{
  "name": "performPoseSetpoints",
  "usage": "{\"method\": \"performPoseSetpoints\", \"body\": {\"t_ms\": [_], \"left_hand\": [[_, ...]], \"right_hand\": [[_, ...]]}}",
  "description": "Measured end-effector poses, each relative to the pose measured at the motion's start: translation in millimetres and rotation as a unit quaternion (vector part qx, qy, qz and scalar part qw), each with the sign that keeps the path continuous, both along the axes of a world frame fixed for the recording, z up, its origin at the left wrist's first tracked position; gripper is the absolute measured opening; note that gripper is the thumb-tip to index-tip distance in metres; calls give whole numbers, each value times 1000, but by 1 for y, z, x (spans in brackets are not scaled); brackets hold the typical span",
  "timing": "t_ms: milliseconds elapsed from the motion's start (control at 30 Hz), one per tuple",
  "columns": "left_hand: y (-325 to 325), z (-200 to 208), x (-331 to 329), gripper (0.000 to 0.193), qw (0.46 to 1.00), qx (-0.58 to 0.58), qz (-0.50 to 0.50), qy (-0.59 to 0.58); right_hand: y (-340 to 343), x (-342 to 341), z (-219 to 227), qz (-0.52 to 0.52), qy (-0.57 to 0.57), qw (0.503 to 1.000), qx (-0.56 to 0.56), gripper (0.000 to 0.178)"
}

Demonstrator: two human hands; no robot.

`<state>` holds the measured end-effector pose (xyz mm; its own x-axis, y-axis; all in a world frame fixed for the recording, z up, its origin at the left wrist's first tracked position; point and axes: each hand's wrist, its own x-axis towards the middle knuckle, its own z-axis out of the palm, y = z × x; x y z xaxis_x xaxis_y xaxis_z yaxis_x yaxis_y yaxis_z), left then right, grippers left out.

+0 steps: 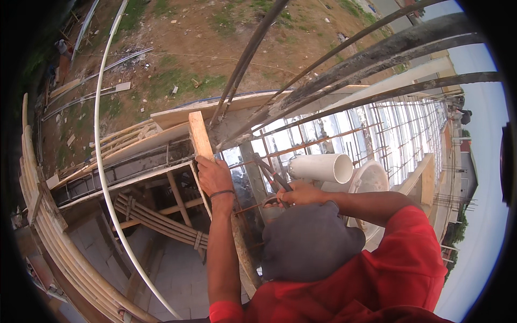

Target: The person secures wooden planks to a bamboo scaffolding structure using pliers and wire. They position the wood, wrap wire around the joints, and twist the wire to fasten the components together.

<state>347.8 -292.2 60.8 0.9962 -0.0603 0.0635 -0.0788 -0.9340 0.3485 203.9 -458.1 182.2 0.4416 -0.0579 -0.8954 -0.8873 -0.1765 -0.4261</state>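
A short piece of sawn timber [200,134] stands at the edge of the formwork, tilted slightly. My left hand [214,177], with a dark band at the wrist, is closed around its lower end. To the right, my right hand [296,194] is wrapped round a dark metal hand tool [272,173] with two long arms, like pincers; its far end points up and left beside a grey beam. Dark grey cloth, like a cap [309,242], covers part of the right forearm and the red shirt.
A white plastic pipe [320,168] and a round whitish container [371,177] lie right of my hands. Thick steel bars [366,51] rise ahead. Shiny panels under a rebar grid [398,126] stretch right. A long pale tube [99,134] and bundled poles [70,258] curve along the left; a deep opening lies below.
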Motion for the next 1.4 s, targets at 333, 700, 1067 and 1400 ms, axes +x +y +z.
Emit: {"method": "performPoseSetpoints", "body": {"t_ms": [333,700,1067,1400], "left_hand": [[-2,-1,12,31,996,85,31,15],[44,-57,13,61,837,-494,94,216],[80,-17,121,40,960,-272,-18,71],[46,-12,207,18,931,-62,-295,-206]], "right_hand": [[23,-6,-23,-35,-22,998,37,25],[22,-10,-26,-96,2,994,52,21],[29,-6,-35,-121,-52,990,-60,12],[31,8,-23,-74,-13,994,-75,12]]}}
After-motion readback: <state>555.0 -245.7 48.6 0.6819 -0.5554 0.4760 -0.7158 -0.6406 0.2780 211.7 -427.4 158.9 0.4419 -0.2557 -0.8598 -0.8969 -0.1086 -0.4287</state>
